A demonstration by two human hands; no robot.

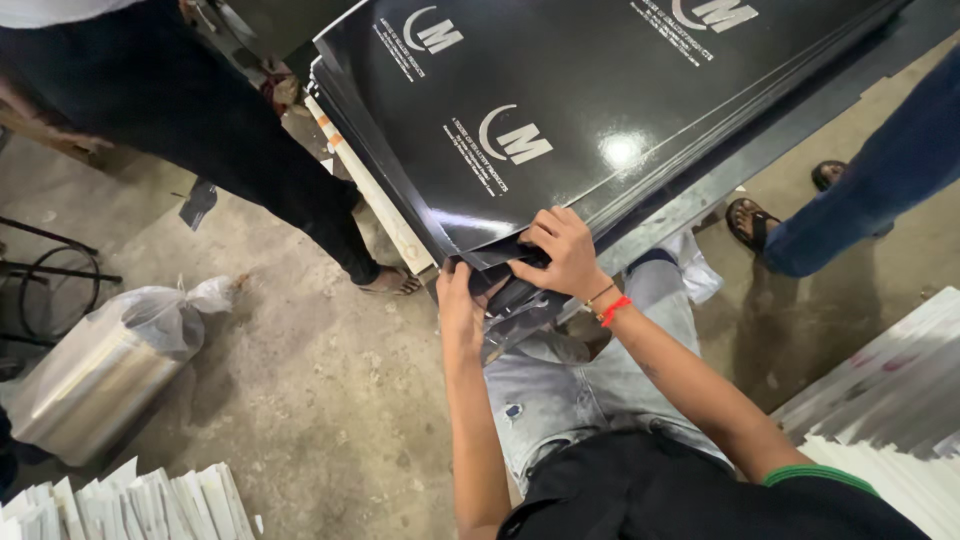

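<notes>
A stack of glossy black sheets (600,90) with white printed marks fills the top middle, resting on a dark bench edge. My right hand (562,255) pinches the peeled-up corner of black film (500,262) at the stack's near corner; a red and a dark band sit on that wrist. My left hand (458,305) is just below and left of that corner, fingers curled under the lifted black film. Both hands touch the same curled corner piece. My grey jeans and dark shirt show beneath.
One person in dark trousers (200,120) stands at the upper left, barefoot. Another's sandalled feet (750,220) and blue trousers are at the right. A steel cylinder wrapped in plastic (100,370) lies at the left. White sheet stacks (130,500) sit bottom left and at the right (890,400).
</notes>
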